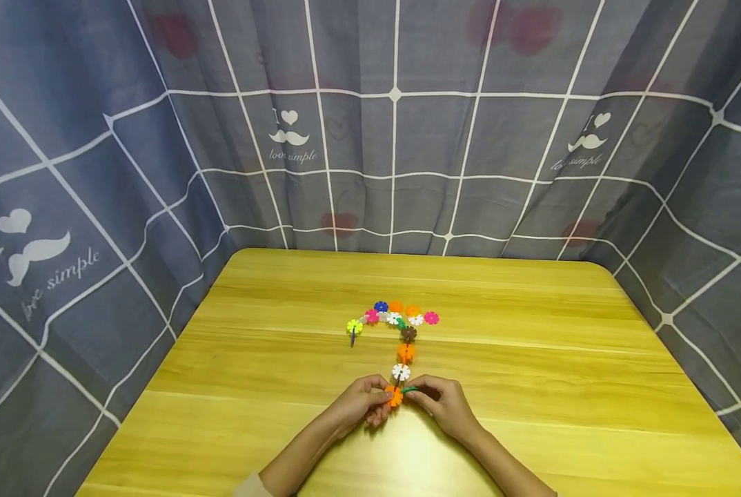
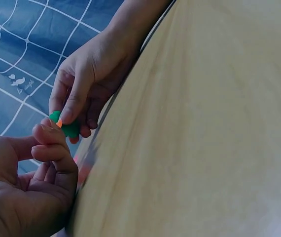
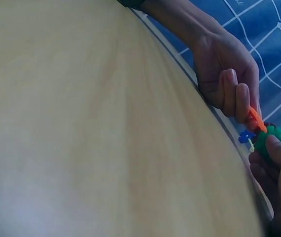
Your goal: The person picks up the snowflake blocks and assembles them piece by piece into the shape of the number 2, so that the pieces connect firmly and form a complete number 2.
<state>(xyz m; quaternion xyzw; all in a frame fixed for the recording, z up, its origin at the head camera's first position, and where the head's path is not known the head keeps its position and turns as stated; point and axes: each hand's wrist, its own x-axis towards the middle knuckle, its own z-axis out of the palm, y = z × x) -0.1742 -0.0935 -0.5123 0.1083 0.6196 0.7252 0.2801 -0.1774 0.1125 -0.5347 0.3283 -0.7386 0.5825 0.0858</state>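
Between thumb and fingers my left hand (image 1: 366, 403) pinches an orange flower-shaped plastic disc (image 1: 394, 396) at the near end of a linked chain. My right hand (image 1: 443, 404) pinches a green disc (image 3: 270, 142) seen edge-on in the head view, set against the orange one's right side. Whether their slots are fully joined I cannot tell. Up from there the chain runs through a white disc (image 1: 401, 372), another orange disc (image 1: 406, 353) and a brown disc (image 1: 409, 333). It then bends left to a yellow-green disc (image 1: 354, 327) with a dark blue one below.
Loose-looking discs lie by the chain's far bend: a blue one (image 1: 381, 306), orange ones (image 1: 412, 310) and a pink one (image 1: 431, 317). Everything rests on a wooden table (image 1: 532, 359). A grey checked curtain (image 1: 358, 138) surrounds the table's back and sides.
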